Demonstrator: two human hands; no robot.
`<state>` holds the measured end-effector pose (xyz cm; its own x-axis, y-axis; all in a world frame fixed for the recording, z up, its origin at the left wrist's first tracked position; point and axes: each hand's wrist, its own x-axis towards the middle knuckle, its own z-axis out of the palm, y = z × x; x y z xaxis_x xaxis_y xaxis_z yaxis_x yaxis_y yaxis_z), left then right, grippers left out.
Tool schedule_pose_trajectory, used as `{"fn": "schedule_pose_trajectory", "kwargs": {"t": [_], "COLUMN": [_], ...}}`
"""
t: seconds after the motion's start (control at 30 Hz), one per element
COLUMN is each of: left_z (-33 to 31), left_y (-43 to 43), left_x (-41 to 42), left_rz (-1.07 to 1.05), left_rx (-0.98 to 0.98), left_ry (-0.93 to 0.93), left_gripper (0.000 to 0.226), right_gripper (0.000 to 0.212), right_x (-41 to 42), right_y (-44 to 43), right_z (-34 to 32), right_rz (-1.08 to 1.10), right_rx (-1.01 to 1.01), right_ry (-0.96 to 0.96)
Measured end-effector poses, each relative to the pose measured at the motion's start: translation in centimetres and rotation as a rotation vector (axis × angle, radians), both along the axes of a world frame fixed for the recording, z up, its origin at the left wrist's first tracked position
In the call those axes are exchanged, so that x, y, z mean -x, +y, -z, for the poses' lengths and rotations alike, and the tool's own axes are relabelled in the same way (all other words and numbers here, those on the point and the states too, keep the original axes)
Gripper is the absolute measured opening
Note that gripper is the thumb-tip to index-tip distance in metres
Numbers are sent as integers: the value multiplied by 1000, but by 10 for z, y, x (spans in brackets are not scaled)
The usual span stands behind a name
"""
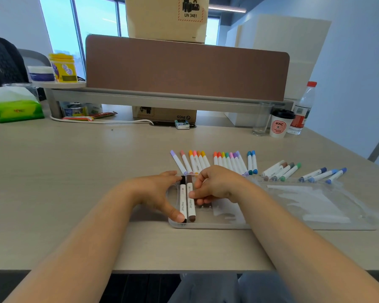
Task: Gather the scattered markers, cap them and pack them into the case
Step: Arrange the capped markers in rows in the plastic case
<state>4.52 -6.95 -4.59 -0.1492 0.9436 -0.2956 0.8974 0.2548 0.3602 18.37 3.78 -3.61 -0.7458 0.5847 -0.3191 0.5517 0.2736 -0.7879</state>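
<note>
Reaching out over the desk's (74, 182) near edge, both bare forearms angled inward and met at the case (206, 226), a clear plastic tray lying just under the hands. The left hand (158, 193) was spread wide, palm turned toward the right hand. Its forefinger tip sat at the far cap of the black marker (182, 196) and its thumb at the near end, so it pinched that marker lengthwise. The right hand (217, 185) arched knuckles-up, fingers curled, with fingertips against the barrel of the brown marker (191, 204). Whether it gripped that marker or only pressed it could not be told. Both markers lay side by side, touching, at the case's left end, between the two hands.

Just beyond the fingers, loose markers (230, 162) lay in rows on the desk, their nearest ends reaching the case's far rim. More sat beyond and right of the right wrist. The case's lid (315, 204) lay open and flat to the right of the right hand, taking up that side. Left of the left hand a wide stretch of desk top ran to a tissue pack (15, 110) far off. A paper cup (280, 125), a glass (260, 121) and a bottle (302, 110) stood well beyond the right hand, past the end of the brown divider (184, 68).
</note>
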Motion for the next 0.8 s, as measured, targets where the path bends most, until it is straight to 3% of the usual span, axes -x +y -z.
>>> {"fn": "schedule_pose_trajectory", "kwargs": {"t": [0.57,0.8], "left_z": [-6,-12], "left_y": [2,5], "left_x": [-5,-7], "left_rz": [3,11], "left_rx": [47,91], "left_ry": [38,86], "left_gripper": [105,106], "right_gripper": [16,14], "right_x": [5,-2], "right_y": [-1,-3], "right_z": [-3,-1], "right_rz": [-67,-36], "right_rx": [-51,-35], "right_ry": [-120,-63]}}
